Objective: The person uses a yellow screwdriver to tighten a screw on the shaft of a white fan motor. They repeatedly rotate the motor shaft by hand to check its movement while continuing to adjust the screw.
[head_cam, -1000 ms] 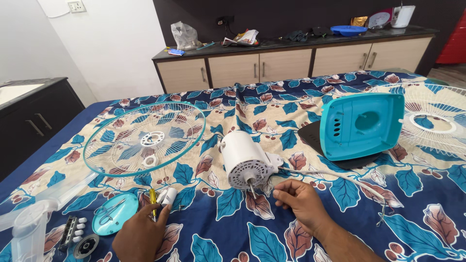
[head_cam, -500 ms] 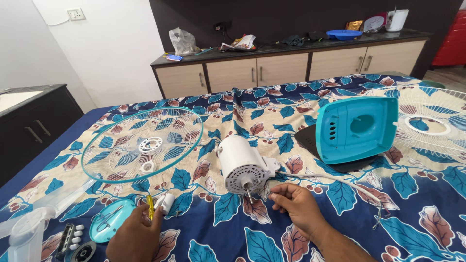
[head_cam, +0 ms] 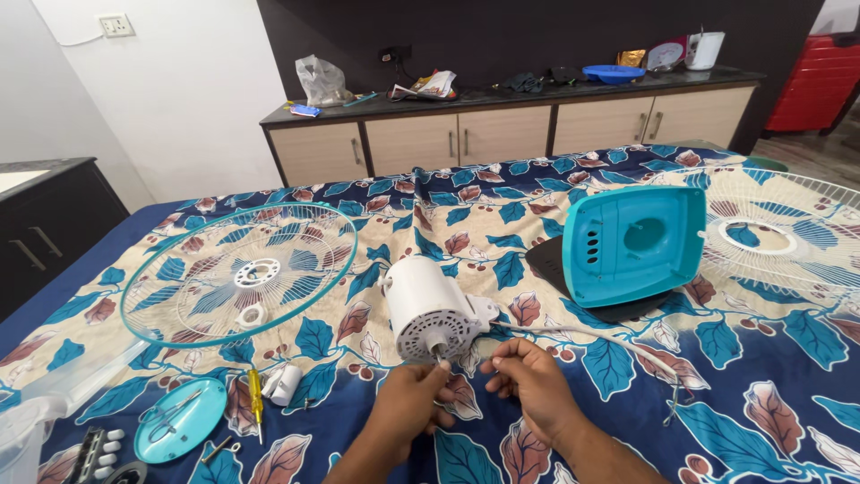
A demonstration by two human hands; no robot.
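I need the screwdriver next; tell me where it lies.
The yellow-handled screwdriver lies on the bedspread at lower left, between the round teal cap and a small white part, left of the left hand.

1. Our left hand (head_cam: pixel 414 401) reaches in from the bottom edge, fingers bunched, thumb and forefinger pinched together at the tips.
2. Our right hand (head_cam: pixel 531 381) sits just beside it, knuckles up, fingers curled inward.
3. Both our forearms angle in from below, bare, converging towards centre.

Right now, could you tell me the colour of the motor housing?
White motor housing, clearest in the head view.
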